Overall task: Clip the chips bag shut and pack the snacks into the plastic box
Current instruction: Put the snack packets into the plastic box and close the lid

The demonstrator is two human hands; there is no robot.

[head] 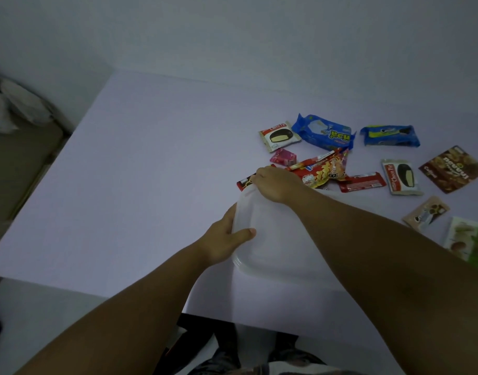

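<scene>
A translucent plastic box (273, 239) with its lid on lies on the white table (140, 185) in front of me. My left hand (227, 239) grips its left edge, thumb on top. My right hand (275, 184) holds the box's far left corner, fingers curled over the rim. Just behind the box lies a red and yellow chips bag (326, 170), crumpled. Around it are two Choco Pie packs (280, 136) (401, 177), two blue biscuit packs (324, 132) (391, 135), a pink candy (283, 157) and red wafer bars (362, 182). No clip is visible.
A brown snack pouch (453, 169), a small beige sachet (426, 212) and a green and white bag (468, 239) lie at the right edge. The table's near edge runs below my arms. A couch with cloth (16, 112) stands at the left.
</scene>
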